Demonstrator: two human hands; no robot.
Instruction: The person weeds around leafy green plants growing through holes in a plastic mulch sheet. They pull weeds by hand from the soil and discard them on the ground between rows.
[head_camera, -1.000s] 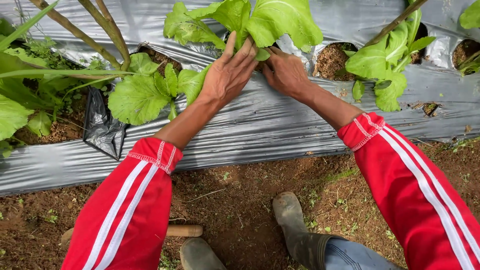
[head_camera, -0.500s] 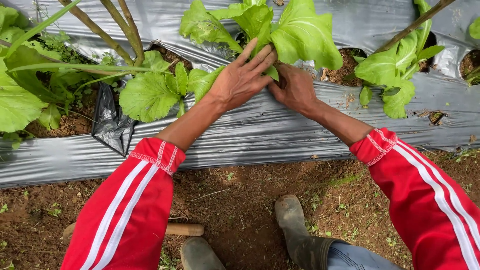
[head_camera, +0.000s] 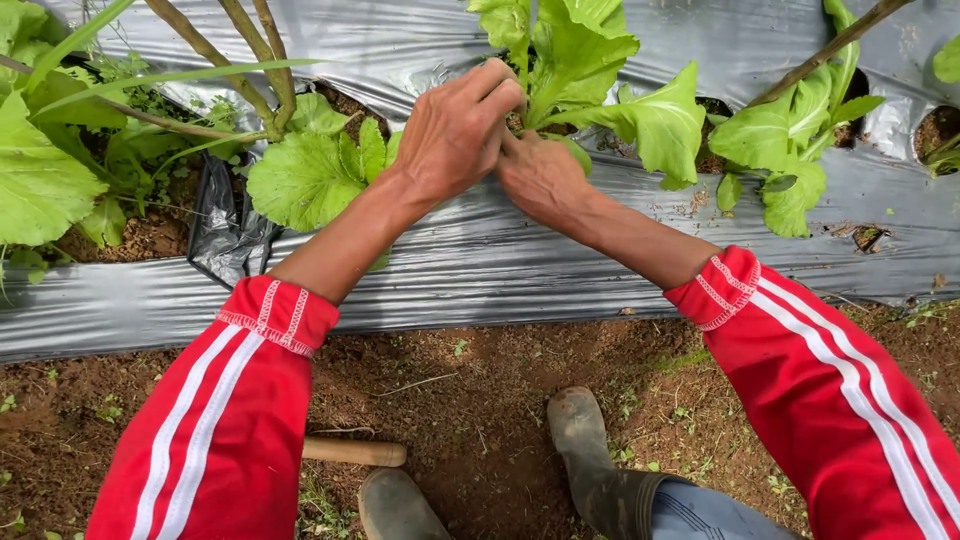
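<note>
Gripping leafy plant (head_camera: 580, 60) at stem base: left hand (head_camera: 455, 130), right hand (head_camera: 540, 175), fingers curled shut; silver mulch sheet (head_camera: 480, 250) edge below.

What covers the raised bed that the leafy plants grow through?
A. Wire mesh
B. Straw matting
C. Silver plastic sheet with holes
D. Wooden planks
C: a shiny silver plastic sheet drapes over the bed, and the leafy plant that the left hand and right hand gather at its base rises from a hole in it.
</note>
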